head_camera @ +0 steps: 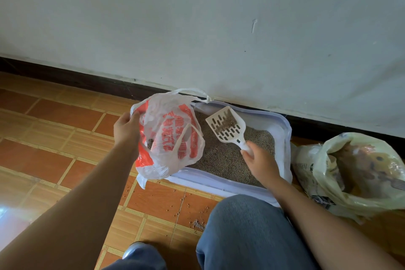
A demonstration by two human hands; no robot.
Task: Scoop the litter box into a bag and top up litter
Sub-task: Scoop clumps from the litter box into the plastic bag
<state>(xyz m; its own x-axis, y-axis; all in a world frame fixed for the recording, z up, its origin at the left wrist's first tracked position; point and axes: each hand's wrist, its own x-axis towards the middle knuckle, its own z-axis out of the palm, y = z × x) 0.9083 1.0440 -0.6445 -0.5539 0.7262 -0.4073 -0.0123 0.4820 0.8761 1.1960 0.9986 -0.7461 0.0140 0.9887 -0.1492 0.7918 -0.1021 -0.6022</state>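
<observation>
Loaded scoop beside a held bag

Left hand [127,127] grips the plastic bag [173,138] by its rim at the litter box's [284,138] left end. Right hand [260,160] grips the scoop [225,126] handle, its head carrying litter above the box, by the wall [197,17].

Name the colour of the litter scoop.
White: the scoop shows best in the head view.

We wear blue-grey trousers [241,232], denim by the weave, and our forearms [72,193] are bare. A pale rounded toe [131,249] may be a shoe.
</observation>
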